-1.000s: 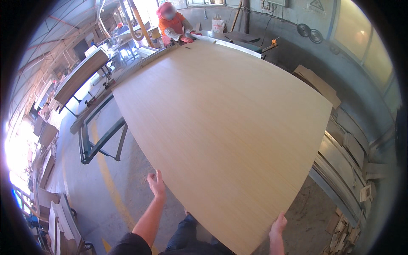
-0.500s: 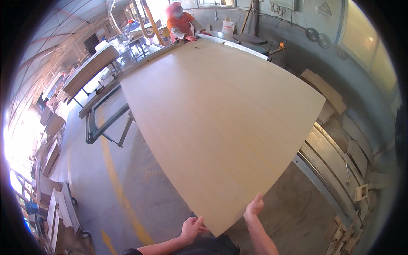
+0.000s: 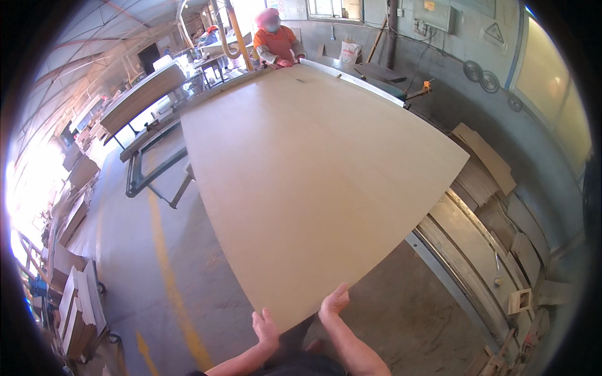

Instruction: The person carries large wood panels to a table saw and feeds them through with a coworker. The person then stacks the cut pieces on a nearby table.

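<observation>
Head view: I am watching a broad, pale panel (image 3: 326, 182) lying with its nearest corner toward the wearer, its surface looking smooth and faintly grained. The left hand (image 3: 265, 327) is clasping the left edge by that corner and the right hand (image 3: 333, 301) is pinching the near right edge; they are keeping apart, undersides hidden from me. At the far edge a co-worker (image 3: 276, 44) in orange is standing, and a straight white rail (image 3: 354, 83) is running along the far right. Past the left edge, grey floor (image 3: 194, 250) is stretching wide under a yellow stripe (image 3: 164, 263), while a dark angular frame (image 3: 157, 173) is jutting beside the panel. More floor is showing between the near right edge and a long, grooved metal bed (image 3: 448, 235). Rough brown boards (image 3: 486, 156) are piling beyond the right corner.
</observation>
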A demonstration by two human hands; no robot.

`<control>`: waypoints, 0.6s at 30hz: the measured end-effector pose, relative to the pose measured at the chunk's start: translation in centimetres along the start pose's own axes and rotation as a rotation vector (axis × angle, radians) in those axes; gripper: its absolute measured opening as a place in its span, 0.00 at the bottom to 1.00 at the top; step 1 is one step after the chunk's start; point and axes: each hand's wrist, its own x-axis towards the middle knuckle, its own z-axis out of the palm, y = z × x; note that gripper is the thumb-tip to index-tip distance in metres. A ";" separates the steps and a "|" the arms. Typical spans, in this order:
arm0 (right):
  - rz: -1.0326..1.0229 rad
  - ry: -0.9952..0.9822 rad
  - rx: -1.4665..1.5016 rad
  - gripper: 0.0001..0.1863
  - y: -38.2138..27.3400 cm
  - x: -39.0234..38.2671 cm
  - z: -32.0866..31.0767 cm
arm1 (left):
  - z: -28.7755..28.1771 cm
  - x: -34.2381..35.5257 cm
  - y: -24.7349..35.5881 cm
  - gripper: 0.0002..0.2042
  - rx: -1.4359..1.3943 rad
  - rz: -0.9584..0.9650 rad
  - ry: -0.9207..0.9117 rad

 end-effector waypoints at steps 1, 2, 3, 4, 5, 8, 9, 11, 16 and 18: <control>-0.008 -0.075 -0.050 0.31 0.8 0.3 -0.6 | 0.0 -0.2 0.4 0.12 -0.040 0.042 0.028; -0.015 -0.149 -0.099 0.31 1.6 0.4 -1.3 | 0.1 -0.3 0.7 0.12 -0.079 0.085 0.056; -0.023 -0.222 -0.147 0.31 2.2 0.9 -1.8 | 0.2 -0.3 1.1 0.13 -0.120 0.129 0.082; 0.015 -0.349 -0.168 0.30 1.4 1.1 -3.1 | -0.5 -0.6 1.8 0.20 -0.055 0.098 0.061; 0.129 -0.581 -0.174 0.30 0.4 1.6 -4.6 | -1.0 -0.8 1.7 0.23 -0.019 0.127 0.098; 0.299 -1.183 -0.356 0.27 -8.1 6.5 -9.8 | -1.0 -0.8 1.5 0.29 -0.012 0.210 0.169; 0.171 -1.136 -0.500 0.25 -10.1 8.8 -11.0 | -0.8 -0.8 1.4 0.29 -0.036 0.229 0.170; -0.694 -0.697 -0.693 0.15 -9.3 16.3 -12.3 | -1.2 -1.4 2.1 0.29 -0.054 0.213 0.158; -1.070 -0.146 -0.834 0.15 -15.6 36.0 -11.7 | -2.7 -1.0 2.4 0.26 -0.049 0.141 0.157; -1.167 -0.104 -0.936 0.17 -16.7 41.0 -10.5 | -2.8 -0.3 0.8 0.22 -0.053 0.145 0.171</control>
